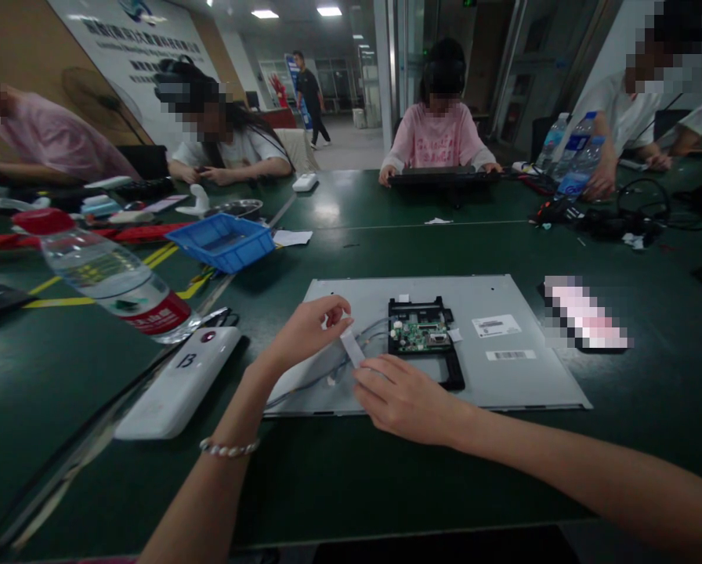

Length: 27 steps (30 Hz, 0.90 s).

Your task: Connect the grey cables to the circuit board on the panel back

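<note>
A short whitish strip, probably tape [352,347], is stretched between my two hands. My left hand [311,330] pinches its upper end between thumb and forefinger. The lower end is in the closed fingers of my right hand [403,397], whose fingertips are partly hidden. Below them lies a flat grey metal panel [527,376] with two labels on its right side. On the panel sits a black plastic bracket [455,371] carrying a green circuit board [418,335]. Thin grey cables [307,384] run from the board toward the panel's lower left corner, passing under my hands.
A white power bank [178,388] marked 13 and a tilted water bottle [113,278] are at left. Behind them stands a blue tray [225,241]. A phone [586,313] lies right of the panel. Several people sit around the green table [374,251]; cables and bottles [580,157] are at far right.
</note>
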Available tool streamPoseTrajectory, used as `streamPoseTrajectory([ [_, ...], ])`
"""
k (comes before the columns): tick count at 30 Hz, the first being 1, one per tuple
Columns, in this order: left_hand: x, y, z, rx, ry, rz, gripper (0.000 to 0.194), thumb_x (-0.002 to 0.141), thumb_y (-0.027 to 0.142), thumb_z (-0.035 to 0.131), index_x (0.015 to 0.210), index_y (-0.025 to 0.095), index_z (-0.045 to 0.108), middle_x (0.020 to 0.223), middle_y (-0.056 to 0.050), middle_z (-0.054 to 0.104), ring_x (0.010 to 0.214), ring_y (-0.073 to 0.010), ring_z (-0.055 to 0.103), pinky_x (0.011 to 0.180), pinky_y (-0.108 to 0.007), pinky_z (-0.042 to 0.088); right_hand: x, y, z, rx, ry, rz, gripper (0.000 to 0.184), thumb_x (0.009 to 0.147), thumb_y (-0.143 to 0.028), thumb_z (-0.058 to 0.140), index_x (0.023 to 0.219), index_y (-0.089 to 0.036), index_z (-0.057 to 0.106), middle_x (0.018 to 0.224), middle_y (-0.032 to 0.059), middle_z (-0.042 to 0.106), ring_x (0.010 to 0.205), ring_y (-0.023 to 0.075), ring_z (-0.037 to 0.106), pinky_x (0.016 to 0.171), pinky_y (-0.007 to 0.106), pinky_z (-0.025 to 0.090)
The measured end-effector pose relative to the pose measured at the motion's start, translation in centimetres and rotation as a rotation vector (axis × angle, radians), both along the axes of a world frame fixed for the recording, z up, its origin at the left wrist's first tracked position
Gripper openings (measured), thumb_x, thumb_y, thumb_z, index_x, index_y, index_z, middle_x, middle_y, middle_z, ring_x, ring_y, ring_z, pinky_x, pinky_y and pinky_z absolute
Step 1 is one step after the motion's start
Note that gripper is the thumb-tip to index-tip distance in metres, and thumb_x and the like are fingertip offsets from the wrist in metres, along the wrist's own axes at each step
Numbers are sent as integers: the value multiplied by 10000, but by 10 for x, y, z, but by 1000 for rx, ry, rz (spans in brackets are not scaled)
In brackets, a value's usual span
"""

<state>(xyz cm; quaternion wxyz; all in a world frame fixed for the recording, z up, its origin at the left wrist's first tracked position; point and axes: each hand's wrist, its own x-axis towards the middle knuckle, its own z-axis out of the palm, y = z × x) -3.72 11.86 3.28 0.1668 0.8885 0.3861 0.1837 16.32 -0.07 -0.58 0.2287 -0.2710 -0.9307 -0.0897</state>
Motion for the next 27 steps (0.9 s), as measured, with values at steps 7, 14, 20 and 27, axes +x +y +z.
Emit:
streamPoseTrajectory([
  [7,-7,3,-5,-53,100,-21,260,864,387,498,1022,189,558,867,-24,577,716,-142,531,673,-269,431,-1,0,-2,-7,13,10,228,924,-139,404,1054,-80,583,1170,163,573,1171,265,475,970,420,423],
  [14,-9,8,-6,-91,79,-43,224,889,323,434,918,189,611,866,-24,637,761,-148,573,713,-265,445,1,0,-1,-24,7,8,221,927,-162,414,1055,-87,578,1179,164,570,1191,265,460,977,423,416],
  [20,-14,16,-15,80,79,103,234,907,262,401,966,178,611,973,-59,637,868,-184,591,800,-307,445,0,0,-1,-23,-8,-6,234,930,-164,397,1060,-90,577,1186,157,563,1193,262,457,999,422,399],
  [27,-12,12,-20,247,174,256,359,883,216,424,1234,214,496,1228,-82,529,1104,-239,526,943,-390,405,16,5,18,-105,51,-71,293,907,-201,467,1176,-109,537,1238,150,551,1206,253,445,989,436,407],
])
